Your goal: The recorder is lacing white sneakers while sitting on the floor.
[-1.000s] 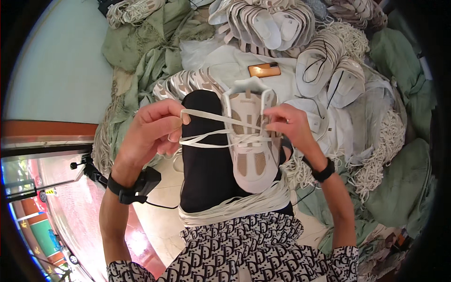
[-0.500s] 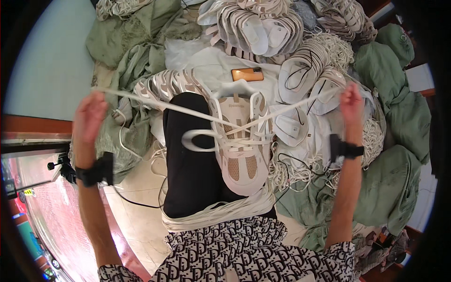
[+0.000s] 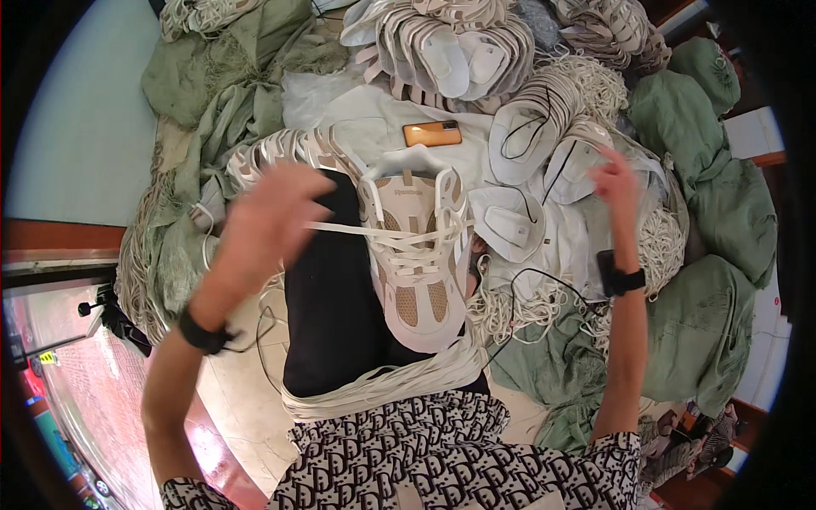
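Observation:
A beige and white shoe upper (image 3: 418, 293) lies across my black-trousered lap, toe toward me. Flat cream shoelaces (image 3: 408, 253) criss-cross its front. One lace end runs left, nearly level, to my left hand (image 3: 274, 223), which is raised over the thigh left of the shoe. Motion smears its fingers, so I cannot tell whether they grip the lace. My right hand (image 3: 615, 180) is up at the right, apart from the shoe and near the stacked uppers. Its fingers are blurred too, and no lace shows between it and the shoe.
A bundle of cream laces (image 3: 391, 382) lies over my lap. Stacked shoe uppers (image 3: 459, 55) stand at the back, near an orange phone (image 3: 432, 133) on white cloth. Green sacks (image 3: 705, 331) line the right side. A black cable (image 3: 544, 270) loops beside tangled laces.
My left hand has come inward from the far left toward the shoe. My right hand has dropped slightly. The two stretched lace ends and the left loop are gone; the crossing lies flatter.

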A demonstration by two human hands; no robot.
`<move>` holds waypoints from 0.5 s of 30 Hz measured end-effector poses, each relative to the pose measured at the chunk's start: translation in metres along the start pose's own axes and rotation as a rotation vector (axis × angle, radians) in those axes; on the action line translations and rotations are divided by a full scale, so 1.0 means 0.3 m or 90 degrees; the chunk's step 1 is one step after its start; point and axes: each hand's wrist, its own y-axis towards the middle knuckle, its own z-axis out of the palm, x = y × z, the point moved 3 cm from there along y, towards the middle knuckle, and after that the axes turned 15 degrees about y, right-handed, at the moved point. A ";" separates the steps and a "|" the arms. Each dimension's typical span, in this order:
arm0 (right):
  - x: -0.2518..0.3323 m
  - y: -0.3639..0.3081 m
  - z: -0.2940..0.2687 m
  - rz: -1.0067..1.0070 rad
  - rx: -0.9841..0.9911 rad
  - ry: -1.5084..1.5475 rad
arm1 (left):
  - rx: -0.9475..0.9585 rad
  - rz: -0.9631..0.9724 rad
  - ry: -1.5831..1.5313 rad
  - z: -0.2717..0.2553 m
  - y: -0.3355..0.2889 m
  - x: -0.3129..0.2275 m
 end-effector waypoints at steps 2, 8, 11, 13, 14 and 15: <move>0.110 -0.126 0.223 0.002 0.266 0.162 | 0.035 0.038 -0.058 0.065 0.052 -0.203; 0.283 -0.337 0.610 -0.445 0.371 -0.048 | 0.059 0.197 0.132 0.173 0.094 -0.299; 0.298 -0.349 0.602 -0.573 0.350 -0.103 | 0.031 0.155 0.054 0.159 0.084 -0.258; 0.320 -0.383 0.569 -0.638 0.318 -0.127 | 0.088 0.062 -0.063 0.143 0.081 -0.230; 0.340 -0.415 0.548 -0.675 0.286 -0.107 | 0.081 0.060 -0.067 0.128 0.082 -0.223; 0.358 -0.448 0.536 -0.677 0.249 -0.085 | 0.147 0.022 -0.115 0.124 0.082 -0.213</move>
